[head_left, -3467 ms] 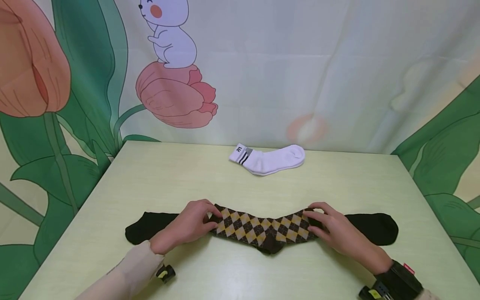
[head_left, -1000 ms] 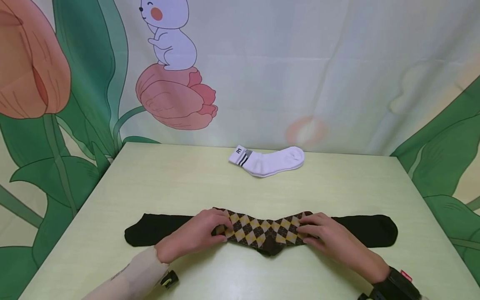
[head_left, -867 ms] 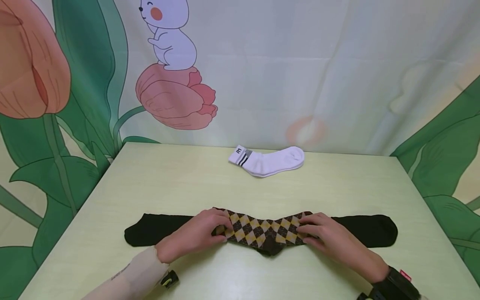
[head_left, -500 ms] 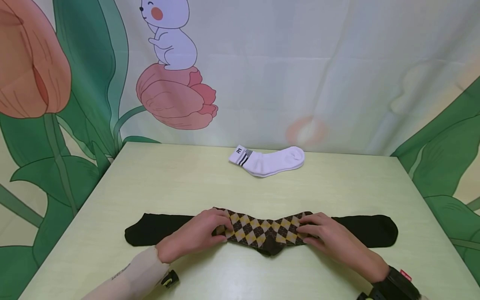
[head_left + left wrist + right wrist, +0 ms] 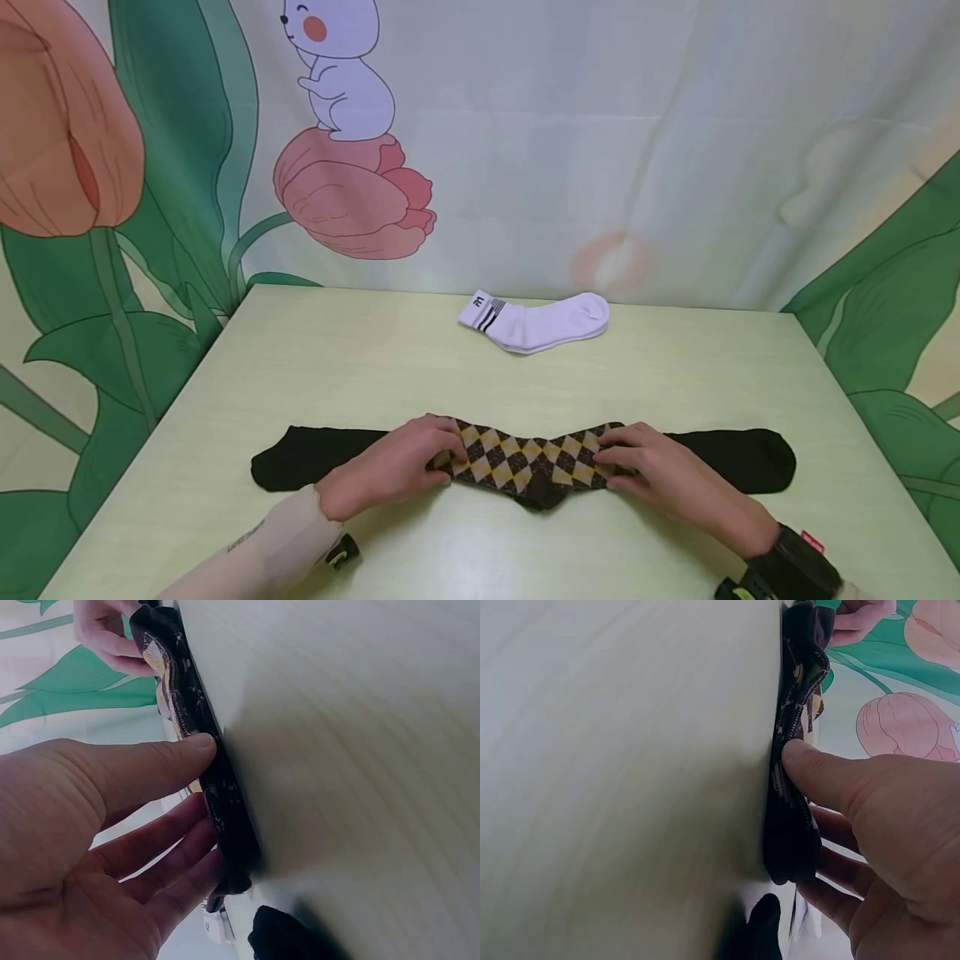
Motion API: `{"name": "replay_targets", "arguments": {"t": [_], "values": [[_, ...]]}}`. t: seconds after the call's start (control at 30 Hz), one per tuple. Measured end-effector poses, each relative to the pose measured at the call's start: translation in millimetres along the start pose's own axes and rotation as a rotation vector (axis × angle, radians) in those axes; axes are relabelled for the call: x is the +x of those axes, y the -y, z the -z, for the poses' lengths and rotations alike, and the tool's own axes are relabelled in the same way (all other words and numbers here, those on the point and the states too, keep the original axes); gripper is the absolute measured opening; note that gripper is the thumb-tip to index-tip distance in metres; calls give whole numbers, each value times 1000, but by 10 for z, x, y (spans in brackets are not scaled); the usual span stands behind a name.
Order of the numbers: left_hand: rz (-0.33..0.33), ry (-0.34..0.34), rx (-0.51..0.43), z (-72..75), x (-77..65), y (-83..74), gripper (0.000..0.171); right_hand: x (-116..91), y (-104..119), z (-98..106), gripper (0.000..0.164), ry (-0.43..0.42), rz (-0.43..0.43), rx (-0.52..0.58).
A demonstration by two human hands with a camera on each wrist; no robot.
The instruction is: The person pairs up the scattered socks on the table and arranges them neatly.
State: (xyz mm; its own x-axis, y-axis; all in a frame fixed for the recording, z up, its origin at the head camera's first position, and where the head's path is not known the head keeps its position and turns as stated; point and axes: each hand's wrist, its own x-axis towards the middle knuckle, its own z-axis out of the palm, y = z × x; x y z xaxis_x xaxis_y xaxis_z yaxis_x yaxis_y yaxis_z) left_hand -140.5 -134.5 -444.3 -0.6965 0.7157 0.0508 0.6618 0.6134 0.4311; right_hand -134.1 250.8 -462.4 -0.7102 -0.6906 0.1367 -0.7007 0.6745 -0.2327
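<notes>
A brown argyle sock (image 5: 517, 458) with yellow and grey diamonds lies sideways on the table, its dark heel toward me. My left hand (image 5: 397, 462) rests on its left end. In the left wrist view the thumb (image 5: 180, 757) lies at the near edge and the relaxed fingers touch the top. The right hand (image 5: 667, 475) touches the other end the same way, its thumb (image 5: 806, 761) against the sock's edge. Black sock ends stick out past both hands, one at left (image 5: 307, 458) and one at right (image 5: 746, 461). Where they meet the argyle sock is hidden behind the hands.
A pair of white socks (image 5: 540, 323) with black stripes lies flat near the table's far edge. Beyond the pale table (image 5: 360, 358) hangs a cloth backdrop (image 5: 525, 167) printed with flowers and a small animal. Each wrist carries a small black camera (image 5: 342, 552).
Both hands have slid inward along the argyle sock from its ends over the last few seconds, then stayed almost still. The socks themselves have hardly moved.
</notes>
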Motion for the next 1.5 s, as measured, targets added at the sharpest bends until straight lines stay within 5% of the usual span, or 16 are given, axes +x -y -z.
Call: {"name": "replay_targets", "arguments": {"t": [0.4,0.67,1.5], "values": [[-14,-8,29,57,25,-30,21,83,-79,17,31,11,22,-19],[33,43,77,104,134,-48,22,139,-139,39,32,23,31,-27],[53,36,116,176,378,114,20,382,-341,58,32,24,46,-48]]}}
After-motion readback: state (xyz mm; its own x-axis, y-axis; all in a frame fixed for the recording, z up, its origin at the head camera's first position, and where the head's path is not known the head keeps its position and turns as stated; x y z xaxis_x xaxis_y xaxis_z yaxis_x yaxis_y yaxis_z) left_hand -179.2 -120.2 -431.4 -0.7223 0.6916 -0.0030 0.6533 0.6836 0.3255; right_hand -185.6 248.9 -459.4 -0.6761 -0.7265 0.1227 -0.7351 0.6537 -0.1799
